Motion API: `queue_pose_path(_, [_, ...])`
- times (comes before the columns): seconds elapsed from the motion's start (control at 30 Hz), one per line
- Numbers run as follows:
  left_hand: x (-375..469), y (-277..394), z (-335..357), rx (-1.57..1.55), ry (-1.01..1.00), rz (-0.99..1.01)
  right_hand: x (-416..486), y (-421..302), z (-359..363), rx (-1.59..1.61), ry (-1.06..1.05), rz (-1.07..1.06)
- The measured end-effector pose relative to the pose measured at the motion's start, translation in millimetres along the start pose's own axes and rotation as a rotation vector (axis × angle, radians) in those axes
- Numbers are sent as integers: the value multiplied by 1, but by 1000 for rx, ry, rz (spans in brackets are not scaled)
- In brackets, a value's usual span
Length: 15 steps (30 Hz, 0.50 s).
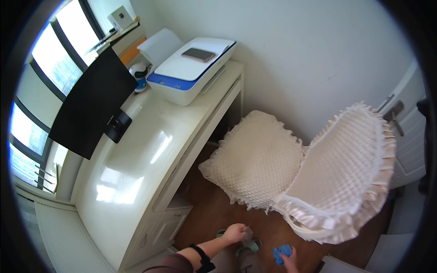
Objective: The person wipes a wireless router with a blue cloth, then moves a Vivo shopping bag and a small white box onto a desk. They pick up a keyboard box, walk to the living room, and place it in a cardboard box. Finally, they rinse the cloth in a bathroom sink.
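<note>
At the bottom of the head view, my left hand (235,233) is closed on a small translucent item (247,235), perhaps a plastic bag; blur hides what it is exactly. To its right, my right hand (290,260) grips a crumpled blue cloth (282,254). Both hands are low over the brown floor, between the white desk (150,157) and a chair with a quilted, ruffled cream cover (259,160). Neither hand touches the desk or the chair.
On the desk stand a black monitor (95,102), a white and blue printer (191,68) with a smartphone (198,54) on its lid, and a small white and blue figure (139,76). A white door (406,146) is at the right. Green slippers (252,245) are below.
</note>
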State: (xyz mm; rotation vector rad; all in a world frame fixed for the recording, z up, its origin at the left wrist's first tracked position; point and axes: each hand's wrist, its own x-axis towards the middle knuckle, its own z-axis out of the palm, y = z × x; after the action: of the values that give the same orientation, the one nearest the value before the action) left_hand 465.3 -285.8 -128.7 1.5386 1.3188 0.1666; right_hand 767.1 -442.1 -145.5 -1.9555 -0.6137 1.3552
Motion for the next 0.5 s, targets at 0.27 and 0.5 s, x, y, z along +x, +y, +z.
queue_pose_path(0.27, [32, 182, 107, 186, -414, 526, -64, -4, -170, 72, 371, -89])
queue_pose_path(0.5, [62, 384, 257, 166, -369, 160, -73, -54, -344, 151, 477, -116])
